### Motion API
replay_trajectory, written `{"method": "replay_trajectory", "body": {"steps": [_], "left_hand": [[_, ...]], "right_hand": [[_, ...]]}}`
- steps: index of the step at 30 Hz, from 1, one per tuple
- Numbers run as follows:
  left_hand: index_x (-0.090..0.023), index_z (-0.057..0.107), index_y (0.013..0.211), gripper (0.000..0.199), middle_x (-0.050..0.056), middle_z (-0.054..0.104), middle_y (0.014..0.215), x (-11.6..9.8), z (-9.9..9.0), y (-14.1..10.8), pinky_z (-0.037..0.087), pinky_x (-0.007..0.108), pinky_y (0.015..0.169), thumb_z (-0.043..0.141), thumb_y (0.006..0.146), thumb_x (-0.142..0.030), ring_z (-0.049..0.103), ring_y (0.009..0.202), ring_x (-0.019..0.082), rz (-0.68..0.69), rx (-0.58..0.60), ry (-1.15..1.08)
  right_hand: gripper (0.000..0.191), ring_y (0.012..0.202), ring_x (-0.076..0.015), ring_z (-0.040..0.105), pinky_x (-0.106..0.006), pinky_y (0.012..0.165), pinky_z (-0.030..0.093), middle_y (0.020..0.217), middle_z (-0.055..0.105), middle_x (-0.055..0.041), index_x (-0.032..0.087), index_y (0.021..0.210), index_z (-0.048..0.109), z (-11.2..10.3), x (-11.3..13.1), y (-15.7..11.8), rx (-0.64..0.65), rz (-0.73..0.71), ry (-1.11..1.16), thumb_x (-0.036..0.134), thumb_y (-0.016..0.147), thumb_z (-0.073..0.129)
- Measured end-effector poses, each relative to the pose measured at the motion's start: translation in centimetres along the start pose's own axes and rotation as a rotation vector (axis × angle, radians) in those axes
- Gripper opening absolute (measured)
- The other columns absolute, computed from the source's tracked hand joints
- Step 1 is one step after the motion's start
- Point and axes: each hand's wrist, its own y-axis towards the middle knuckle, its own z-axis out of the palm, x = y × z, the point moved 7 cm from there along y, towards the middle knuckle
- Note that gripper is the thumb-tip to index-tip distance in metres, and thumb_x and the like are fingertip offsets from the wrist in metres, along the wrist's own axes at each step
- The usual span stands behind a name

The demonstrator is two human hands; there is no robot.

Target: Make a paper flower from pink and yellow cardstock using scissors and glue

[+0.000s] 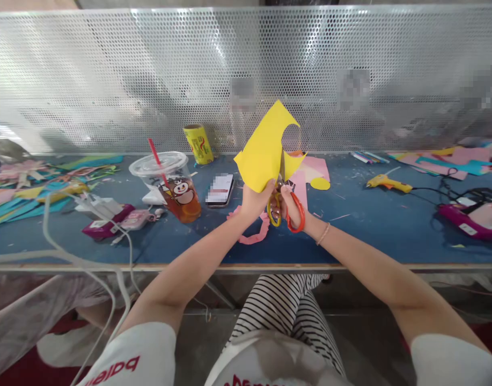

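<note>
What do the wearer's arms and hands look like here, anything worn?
Both arms are bare from the short sleeves down. The sleeves are white; the left sleeve carries red lettering, the right sleeve shows none. The left hand wears nothing visible. The right hand has a thin, pale bracelet at the wrist. No gloves, watch or rings visible.

Light was bright and even, daylight-like, coming through the perforated screen (149, 80), which showed glare streaks. Shadows on the table (370, 214) were soft. Strong wide-angle bending curved the table edge and stretched the corners. Centre was sharp; three patches on the screen and the phone (220, 190) face were pixelated.
</note>
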Motion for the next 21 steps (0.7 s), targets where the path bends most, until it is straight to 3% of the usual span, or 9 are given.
{"method": "replay_trajectory", "body": {"steps": [4, 11, 21], "left_hand": [[-0.016, 0.06, 0.073, 0.017, 0.007, 0.068, 0.075, 0.0, 0.0, 0.2, 0.054, 0.031, 0.071, 0.068, 0.07, -0.031, 0.065, 0.075, 0.019, -0.01, -0.008, -0.042], [-0.018, 0.054, 0.059, 0.027, 0.001, 0.057, 0.055, 0.7, 0.1, 0.7, 0.046, 0.027, 0.051, 0.068, 0.071, -0.037, 0.052, 0.049, 0.011, -0.071, 0.082, -0.109], [-0.018, 0.052, 0.054, 0.027, -0.001, 0.051, 0.047, 0.7, 0.5, 1.2, 0.041, 0.024, 0.043, 0.069, 0.068, -0.033, 0.044, 0.041, 0.008, -0.081, 0.187, -0.168]], "right_hand": [[0.041, 0.043, -0.0096, 0.036, -0.026, 0.038, 0.033, 0.06, 0.038, 0.0064, 0.027, 0.092, 0.042, 0.1, 0.5, -0.3, -0.038, -0.022, -0.059, 0.066, 0.081, 0.049], [0.041, 0.043, -0.0083, 0.038, -0.025, 0.039, 0.034, 0.06, 0.041, 0.0071, 0.026, 0.088, 0.04, -0.6, 1.2, -0.5, -0.085, -0.094, -0.157, 0.064, 0.08, 0.051], [0.04, 0.04, -0.0071, 0.035, -0.024, 0.037, 0.031, 0.056, 0.037, 0.009, 0.025, 0.086, 0.04, -0.7, 1.5, -0.4, -0.097, -0.073, -0.152, 0.062, 0.08, 0.054]]}}
